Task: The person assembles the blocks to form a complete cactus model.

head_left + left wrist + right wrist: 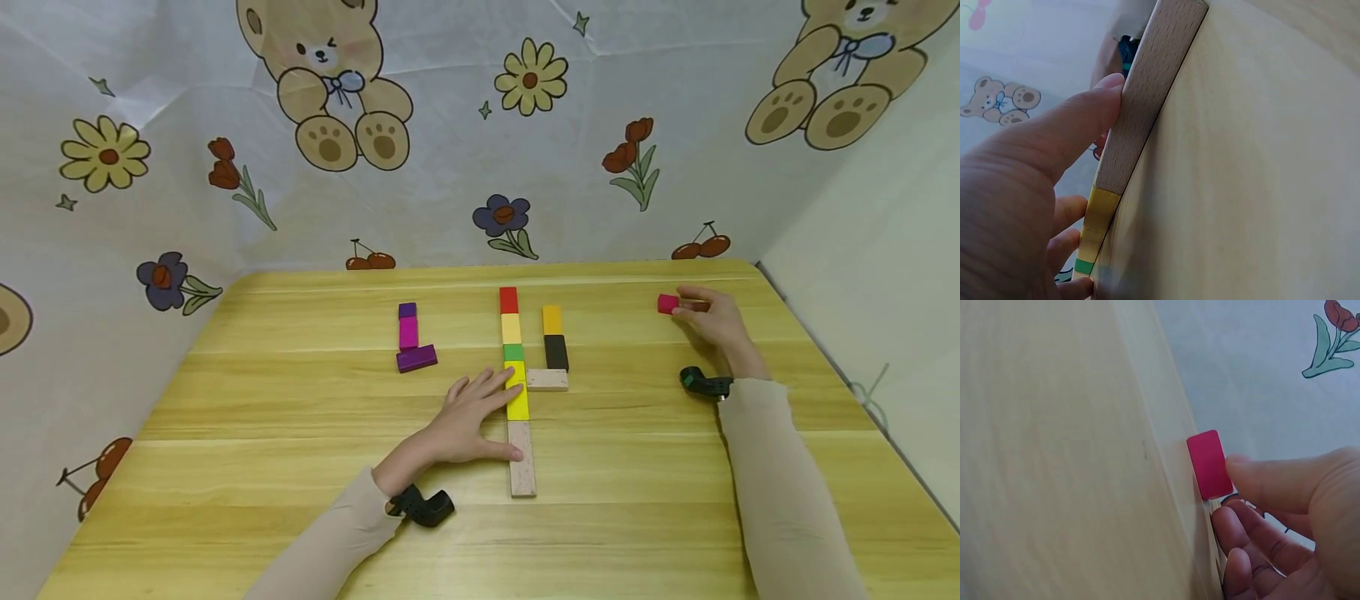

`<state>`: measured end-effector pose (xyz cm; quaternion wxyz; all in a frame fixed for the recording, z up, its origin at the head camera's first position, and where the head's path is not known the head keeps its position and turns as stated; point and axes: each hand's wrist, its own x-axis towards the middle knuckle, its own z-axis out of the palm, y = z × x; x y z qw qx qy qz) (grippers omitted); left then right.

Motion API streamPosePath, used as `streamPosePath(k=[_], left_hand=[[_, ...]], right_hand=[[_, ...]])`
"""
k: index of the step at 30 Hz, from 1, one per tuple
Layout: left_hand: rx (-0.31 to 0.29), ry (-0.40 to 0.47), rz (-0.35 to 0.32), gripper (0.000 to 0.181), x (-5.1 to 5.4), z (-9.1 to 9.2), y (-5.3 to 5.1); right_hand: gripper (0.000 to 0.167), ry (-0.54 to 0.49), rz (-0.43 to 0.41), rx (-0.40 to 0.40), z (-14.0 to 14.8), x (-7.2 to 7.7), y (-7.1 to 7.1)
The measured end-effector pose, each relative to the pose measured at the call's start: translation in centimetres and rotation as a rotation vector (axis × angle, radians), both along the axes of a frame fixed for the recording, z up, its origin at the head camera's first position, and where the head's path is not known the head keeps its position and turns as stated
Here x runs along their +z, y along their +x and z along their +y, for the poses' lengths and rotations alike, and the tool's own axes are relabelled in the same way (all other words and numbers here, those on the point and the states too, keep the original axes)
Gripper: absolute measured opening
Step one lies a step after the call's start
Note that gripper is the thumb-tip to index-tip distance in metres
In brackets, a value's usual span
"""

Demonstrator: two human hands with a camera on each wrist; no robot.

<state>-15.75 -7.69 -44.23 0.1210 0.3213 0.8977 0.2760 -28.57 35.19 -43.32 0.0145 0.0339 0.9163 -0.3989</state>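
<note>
My left hand rests on a straight row of blocks, fingers spread and only lightly bent. Its fingertips touch the yellow block, and its thumb lies on the plain wooden block at the near end. Beyond them in the row come a green block, a cream block and a red block. At the back right, my right hand pinches a small pinkish-red block by one end between thumb and fingers; part of the fingers is hidden.
Left of the row stand a dark purple block, a magenta block and a slanted purple block. On its right are an orange block, a black block and a short wooden block. A patterned cloth hangs behind the table.
</note>
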Motion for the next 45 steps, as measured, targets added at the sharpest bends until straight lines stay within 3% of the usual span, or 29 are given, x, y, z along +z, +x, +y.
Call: streamPosePath(k=[10,22,33,40,45], left_hand=[[0.008,-0.003,-0.002,0.092,-0.3,-0.2,0.0],[0.012,-0.015,-0.01,0.092,-0.4,-0.3,0.0],[0.001,-0.002,0.002,0.092,-0.2,-0.1,-0.1],[0.01,-0.001,-0.001,0.092,-0.3,-0.1,-0.1],[0.009,-0.008,-0.006,0.092,-0.4,-0.1,-0.1]], right_hand=[[0.047,0.032,0.027,-0.021,-0.6,-0.9,-0.4],[0.045,0.018,0.04,-0.036,-0.9,-0.7,-0.3],[0.047,-0.034,0.061,-0.057,-4.5,2.4,-0.8],[0.044,-0.107,0.107,0.054,-9.6,4.8,-2.7],[0.042,-0.095,0.084,0.109,-14.0,6.0,-4.4]])
